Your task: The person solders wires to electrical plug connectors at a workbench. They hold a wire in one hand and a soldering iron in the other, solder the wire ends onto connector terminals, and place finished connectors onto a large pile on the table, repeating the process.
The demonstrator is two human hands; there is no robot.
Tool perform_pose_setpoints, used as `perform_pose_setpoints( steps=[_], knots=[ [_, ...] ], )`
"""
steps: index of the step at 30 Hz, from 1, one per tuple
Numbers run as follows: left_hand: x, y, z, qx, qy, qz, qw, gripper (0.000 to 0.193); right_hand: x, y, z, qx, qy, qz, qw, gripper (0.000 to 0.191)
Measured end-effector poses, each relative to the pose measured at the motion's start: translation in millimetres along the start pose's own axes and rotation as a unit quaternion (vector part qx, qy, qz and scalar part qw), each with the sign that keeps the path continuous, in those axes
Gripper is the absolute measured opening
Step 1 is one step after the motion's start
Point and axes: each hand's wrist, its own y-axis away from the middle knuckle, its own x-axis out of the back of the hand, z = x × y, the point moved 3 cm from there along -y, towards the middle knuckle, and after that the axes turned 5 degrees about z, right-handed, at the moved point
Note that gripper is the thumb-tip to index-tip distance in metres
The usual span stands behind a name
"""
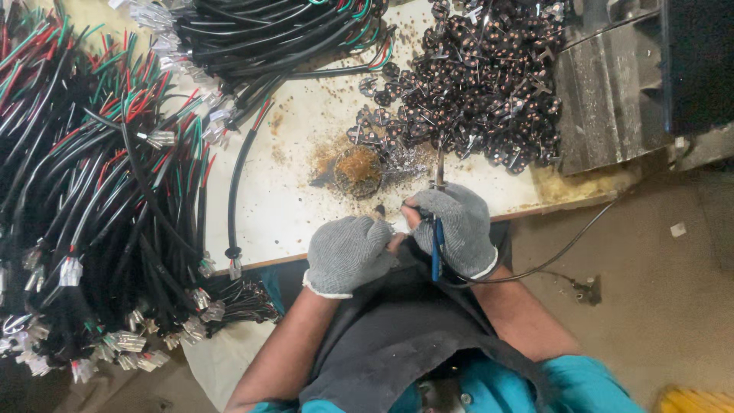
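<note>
Grey-gloved right hand [453, 227] grips a blue-handled soldering iron [436, 229] at the table's near edge; left hand [348, 253], fingers curled, pinches a small part against its tip. Soldering seems underway; next, steady contact.

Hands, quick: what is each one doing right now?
Left hand: closed in a grey glove, pinching something small; what it is cannot be told.
Right hand: closed around a blue-handled soldering tool, tip towards the table.
</note>
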Motion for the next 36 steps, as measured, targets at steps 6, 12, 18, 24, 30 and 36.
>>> perform_pose_setpoints(
  steps=[6, 12, 18, 24, 30, 36],
  knots=[
    [3.8, -1.6, 2.6, 0.000, 0.009, -0.001, 1.000, 0.029, 2.8, -1.6, -3.9, 0.004, -0.009, 0.005, 1.000, 0.011],
    [3.0, -1.6, 0.5, 0.000, 0.009, -0.007, 1.000, 0.028, 2.1, -3.0, -5.3, -0.001, -0.001, -0.004, 1.000, 0.010],
    [0.4, 0.6, -0.6, 0.001, -0.004, -0.011, 1.000, 0.031, 1.6, -2.7, -3.2, 0.000, -0.014, -0.002, 1.000, 0.012],
    [-2.0, 0.3, -0.5, -0.002, -0.005, -0.008, 1.000, 0.031, 3.8, -0.6, -2.1, 0.018, -0.033, 0.016, 0.999, 0.013],
    [-2.2, 2.6, -1.8, -0.005, -0.001, 0.008, 1.000, 0.028, 3.8, -0.9, -1.6, 0.005, -0.032, 0.002, 0.999, 0.013],
    [6.8, -1.6, 1.7, -0.004, 0.026, -0.006, 1.000, 0.025, 4.0, 5.2, 2.1, -0.025, -0.086, 0.004, 0.996, 0.011]
  ],
)
